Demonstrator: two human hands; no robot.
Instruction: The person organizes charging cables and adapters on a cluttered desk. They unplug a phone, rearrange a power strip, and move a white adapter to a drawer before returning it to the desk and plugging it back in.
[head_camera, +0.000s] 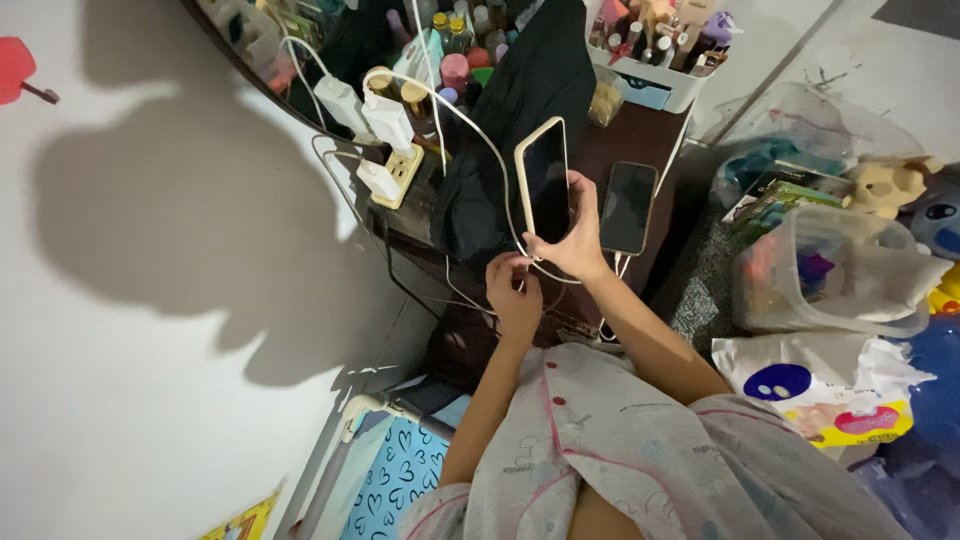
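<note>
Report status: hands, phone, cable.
Right hand grips the phone, screen dark. Left hand pinches the white cable end just below it; plugged or not, cannot tell. Second phone lies on the table alongside.

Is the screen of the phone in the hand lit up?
No, the phone held up by the right hand shows a dark, blank screen, while the left hand pinches the white cable below it.

Dim, wide-angle view; a hard shadow darkens the white wall (150, 300).
</note>
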